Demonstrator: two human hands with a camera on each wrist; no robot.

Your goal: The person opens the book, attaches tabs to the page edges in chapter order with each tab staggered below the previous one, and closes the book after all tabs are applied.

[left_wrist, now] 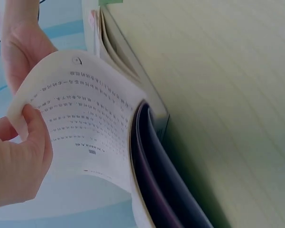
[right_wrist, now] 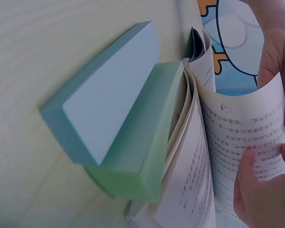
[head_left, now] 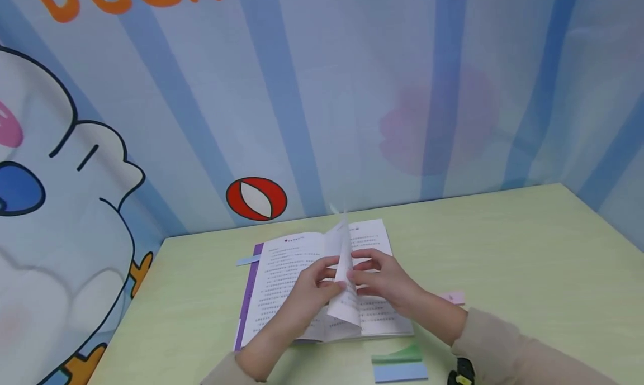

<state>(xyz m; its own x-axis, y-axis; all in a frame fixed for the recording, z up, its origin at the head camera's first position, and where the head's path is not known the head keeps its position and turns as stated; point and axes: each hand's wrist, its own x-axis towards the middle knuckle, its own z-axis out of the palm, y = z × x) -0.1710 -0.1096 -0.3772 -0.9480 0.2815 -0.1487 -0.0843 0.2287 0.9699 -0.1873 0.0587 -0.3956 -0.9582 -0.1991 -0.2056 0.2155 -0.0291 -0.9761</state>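
An open book [head_left: 282,284] with printed pages and a purple cover edge lies on the table, one page [head_left: 344,295] raised upright near its middle. My left hand [head_left: 314,287] pinches that page by its free edge, the thumb on the printed side in the left wrist view. On the page's other side is my right hand [head_left: 384,279], its fingers fairly straight and the tips touching the paper. In the right wrist view, the right hand's thumb [right_wrist: 247,166] rests against the print. The raised sheet partly hides the fingers of each hand from the other side.
A green sticky-note pad [head_left: 399,355] and a blue one [head_left: 399,372] sit by the book's near edge. A pale blue tab [head_left: 248,260] sticks out left, a pink tab [head_left: 454,298] right. Behind the table [head_left: 528,245] hangs a striped cartoon backdrop [head_left: 352,94].
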